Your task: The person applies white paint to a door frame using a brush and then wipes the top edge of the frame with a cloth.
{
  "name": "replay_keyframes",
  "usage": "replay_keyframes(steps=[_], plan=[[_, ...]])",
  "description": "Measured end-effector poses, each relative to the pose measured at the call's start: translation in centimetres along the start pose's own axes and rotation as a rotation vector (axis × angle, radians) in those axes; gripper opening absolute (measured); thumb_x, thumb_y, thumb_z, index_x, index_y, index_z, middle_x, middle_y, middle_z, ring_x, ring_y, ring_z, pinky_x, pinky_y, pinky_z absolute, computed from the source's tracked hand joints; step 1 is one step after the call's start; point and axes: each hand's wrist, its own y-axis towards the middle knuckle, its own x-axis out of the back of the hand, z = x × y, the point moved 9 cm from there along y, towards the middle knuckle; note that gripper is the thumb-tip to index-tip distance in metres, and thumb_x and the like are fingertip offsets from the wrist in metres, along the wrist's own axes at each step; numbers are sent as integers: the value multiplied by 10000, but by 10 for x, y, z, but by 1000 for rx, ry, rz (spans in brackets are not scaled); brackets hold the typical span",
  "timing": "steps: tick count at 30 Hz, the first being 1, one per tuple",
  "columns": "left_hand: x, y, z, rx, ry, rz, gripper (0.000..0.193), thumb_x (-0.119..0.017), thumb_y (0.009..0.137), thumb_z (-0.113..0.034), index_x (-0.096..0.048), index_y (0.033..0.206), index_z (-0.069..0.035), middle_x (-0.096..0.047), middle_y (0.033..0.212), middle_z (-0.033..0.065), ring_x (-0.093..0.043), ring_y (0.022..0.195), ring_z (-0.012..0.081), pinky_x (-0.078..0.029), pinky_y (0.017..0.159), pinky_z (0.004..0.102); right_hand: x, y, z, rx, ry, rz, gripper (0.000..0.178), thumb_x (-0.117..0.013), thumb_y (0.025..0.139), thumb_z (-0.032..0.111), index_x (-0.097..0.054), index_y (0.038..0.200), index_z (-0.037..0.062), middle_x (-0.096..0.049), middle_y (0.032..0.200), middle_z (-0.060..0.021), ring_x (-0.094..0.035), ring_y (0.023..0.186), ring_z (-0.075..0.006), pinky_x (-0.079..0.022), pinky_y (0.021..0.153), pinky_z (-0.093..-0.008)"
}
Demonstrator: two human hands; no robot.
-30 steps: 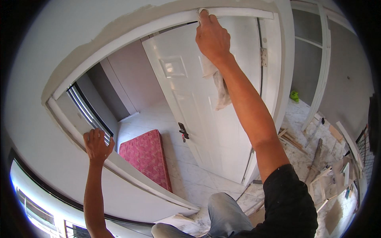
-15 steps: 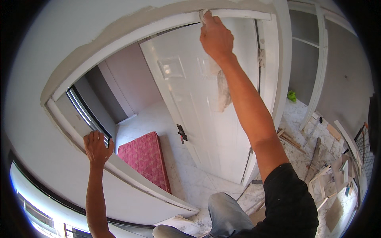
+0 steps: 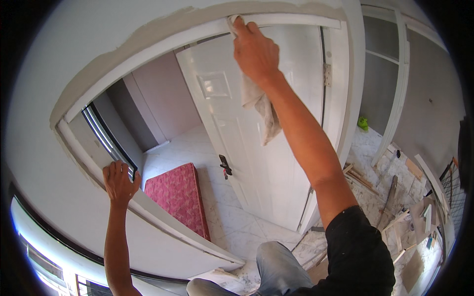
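My right hand (image 3: 256, 53) is raised to the top of a white door frame (image 3: 301, 19). Its fingers are closed on a pale, stained rag (image 3: 266, 116), pressing one end against the frame's upper edge while the rest dangles below the wrist. On the frame's left side, my left hand (image 3: 120, 180) hooks its fingers round the jamb, and the arm reaches up from below. Behind the right hand, a white panelled door (image 3: 247, 163) stands ajar, with a dark handle (image 3: 224, 166) and keys hanging at it.
Beyond the doorway lies a pink patterned mattress (image 3: 177, 200) on a pale tiled floor. Grey filler (image 3: 148, 32) borders the frame on the wall. Wood scraps (image 3: 390, 202) litter the floor at right, with a bright green object (image 3: 363, 123) farther back. My knees show below.
My right hand has slid left along the top of the frame with the rag, whose hanging part now shows more fully. My left hand keeps its hold on the jamb.
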Motion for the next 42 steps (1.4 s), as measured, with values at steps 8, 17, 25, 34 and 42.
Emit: replay_keyframes(steps=[8, 17, 25, 34, 42], plan=[[1, -3, 0, -22, -7, -61, 311, -708, 741, -299, -650, 874, -24, -606, 977, 127, -551, 973, 268, -378, 906, 422, -8, -1, 18, -20, 51, 104, 414, -547, 902, 162, -490, 1309, 108, -621, 1092, -130, -666, 829, -414, -540, 696, -528], [2, -1, -1, -15, -14, -48, 323, -710, 736, -307, -629, 870, -25, -599, 984, 130, -545, 968, 275, -375, 906, 422, -7, -3, 23, 41, 44, -52, 439, -574, 880, 181, -486, 1308, 131, -612, 1082, -110, -667, 803, -404, -537, 685, -536], [0, 0, 1, 11, -17, -28, 317, -721, 726, -303, -632, 853, -27, -584, 970, 123, -538, 968, 269, -377, 902, 419, -9, -5, 34, 56, 125, -87, 366, -562, 890, 161, -499, 1249, 139, -606, 1030, -107, -667, 782, -390, -535, 680, -529], [0, -1, 1, 1, 7, -44, 339, -739, 715, -318, -629, 863, -34, -578, 957, 117, -535, 961, 259, -380, 896, 404, -7, -4, 36, 143, 105, -92, 422, -557, 881, 154, -505, 1300, 167, -612, 1009, -94, -667, 770, -370, -545, 638, -506], [0, -3, 4, 8, -8, -72, 351, -743, 709, -318, -631, 861, -23, -577, 964, 120, -535, 945, 257, -386, 886, 388, -10, 2, 16, 269, 184, -76, 427, -551, 899, 156, -562, 1325, 182, -676, 1038, -126, -661, 927, -348, -527, 784, -468]])
